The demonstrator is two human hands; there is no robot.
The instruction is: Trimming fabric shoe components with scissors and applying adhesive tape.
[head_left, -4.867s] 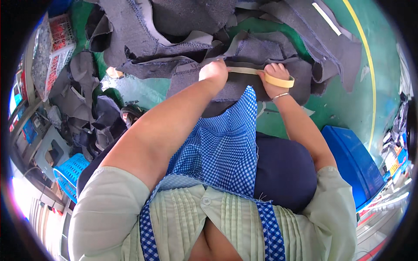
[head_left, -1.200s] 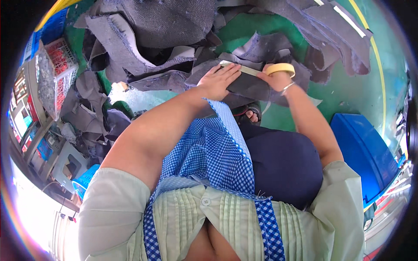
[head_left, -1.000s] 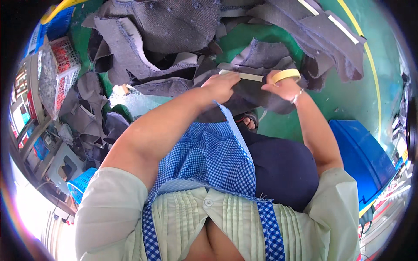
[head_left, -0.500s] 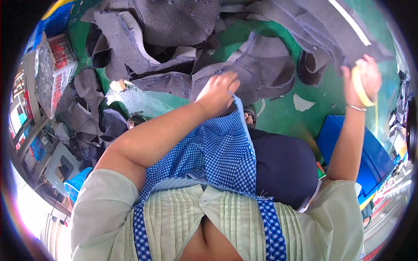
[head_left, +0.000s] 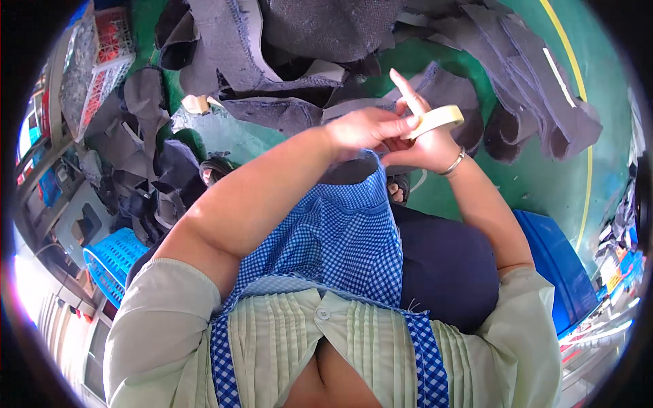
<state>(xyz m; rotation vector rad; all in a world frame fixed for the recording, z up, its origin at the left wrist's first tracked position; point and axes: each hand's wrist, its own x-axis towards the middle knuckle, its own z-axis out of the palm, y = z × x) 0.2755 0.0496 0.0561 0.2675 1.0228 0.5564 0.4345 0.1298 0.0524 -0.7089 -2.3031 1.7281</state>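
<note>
A roll of pale yellow masking tape (head_left: 441, 120) is looped over my right hand (head_left: 430, 141). The right index finger points up and away, while the other fingers are partly hidden by the roll and my left hand. My left hand (head_left: 367, 130) meets it in front of my lap, thumb and fingers pinched at the roll's near-left edge. Whether a loose tape end lies between them is hidden. Just beyond both hands lies a dark grey felt-like piece (head_left: 452, 95) with stitched edges. Farther right, a stack of similar grey pieces (head_left: 527, 81) carries a white strip (head_left: 559, 77).
More grey pieces (head_left: 320, 30) are heaped ahead on the green floor (head_left: 452, 187). A blue box (head_left: 554, 265) stands by my right elbow. At left are a blue basket (head_left: 114, 258), a grey plastic stool (head_left: 83, 217) and a white-and-red crate (head_left: 112, 41).
My right hand has come back from the grey stack at right, bringing the tape roll to my left hand. The left hand has shifted slightly right, and the view has turned.
</note>
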